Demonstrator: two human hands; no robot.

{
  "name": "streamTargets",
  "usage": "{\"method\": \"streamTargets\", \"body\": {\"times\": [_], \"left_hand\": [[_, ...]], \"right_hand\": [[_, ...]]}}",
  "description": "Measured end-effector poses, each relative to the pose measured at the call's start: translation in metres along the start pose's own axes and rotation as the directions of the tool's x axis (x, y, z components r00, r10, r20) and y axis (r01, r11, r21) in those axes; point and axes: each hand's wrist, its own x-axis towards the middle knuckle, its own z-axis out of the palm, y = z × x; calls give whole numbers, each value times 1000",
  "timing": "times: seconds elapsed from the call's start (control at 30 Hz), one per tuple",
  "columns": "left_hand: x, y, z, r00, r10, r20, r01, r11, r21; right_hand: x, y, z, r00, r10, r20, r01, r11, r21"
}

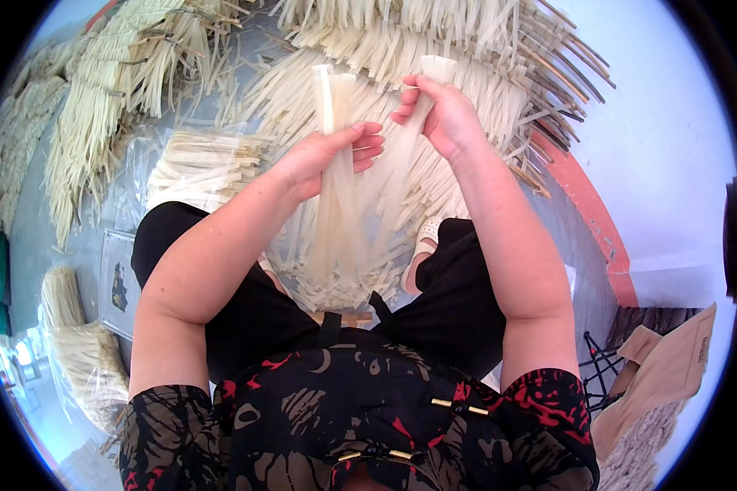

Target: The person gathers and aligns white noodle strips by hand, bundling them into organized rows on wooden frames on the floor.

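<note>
Close in front of me, my left hand [323,155] is closed around a few long, pale, flat translucent noodle strips [336,217]. Their upper ends stick up past the thumb, and the lower ends hang down between my knees. To its right and slightly farther off, my right hand [444,114] pinches another small bunch of noodle strips [439,69] near the top. That bunch slants down and to the left, toward the left hand's strips. Loose strips and short pieces [327,290] lie on the floor below both hands.
Piles of similar strips on sticks [499,74] spread across the far side, with another heap [115,90] at far left. A plastic-wrapped bundle [201,168] lies by my left knee. Bagged strips [90,360] are at lower left, an open cardboard box [663,368] at lower right.
</note>
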Motion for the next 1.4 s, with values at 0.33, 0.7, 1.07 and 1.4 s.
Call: {"method": "streamTargets", "body": {"times": [0.33,0.7,1.07,1.4], "left_hand": [[-13,4,6,978,-96,186,118,986,-117],[-9,0,6,1000,1,8,0,995,-99],[-11,2,13,998,44,-55,-39,996,85],[-6,10,3,993,91,-79,-90,996,11]], "right_hand": [[-18,18,33,961,185,205,-167,981,-102],[-7,19,23,995,59,75,-60,998,23],[-10,37,33,986,123,111,-119,992,-45],[6,16,11,995,92,38,-91,996,-15]]}}
